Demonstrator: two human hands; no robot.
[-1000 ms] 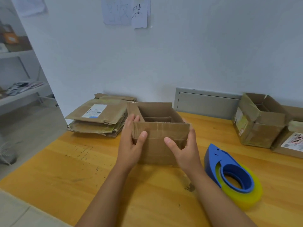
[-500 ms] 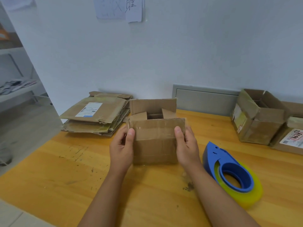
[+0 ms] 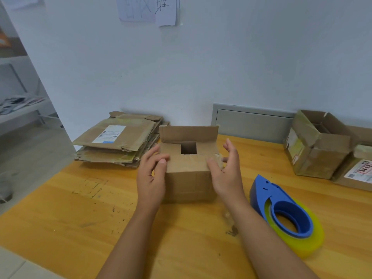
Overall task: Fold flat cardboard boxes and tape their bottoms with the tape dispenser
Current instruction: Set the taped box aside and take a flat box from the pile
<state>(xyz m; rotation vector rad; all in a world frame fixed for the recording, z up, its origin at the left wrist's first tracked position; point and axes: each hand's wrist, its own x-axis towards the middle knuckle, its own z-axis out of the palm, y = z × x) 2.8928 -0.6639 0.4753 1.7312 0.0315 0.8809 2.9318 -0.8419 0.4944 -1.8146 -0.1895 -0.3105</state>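
The left hand [image 3: 151, 176] rests on the left upper edge of the cardboard box [image 3: 189, 178], fingers relaxed, thumb on the near flap. The right hand [image 3: 226, 174] sits at the right edge, fingers straight and spread, gripping nothing. The box stands on the wooden table [image 3: 80, 218]; side flaps folded in, far flap upright. The blue tape dispenser [image 3: 285, 214] lies near, to the right. Flattened boxes [image 3: 118, 141] are stacked behind left.
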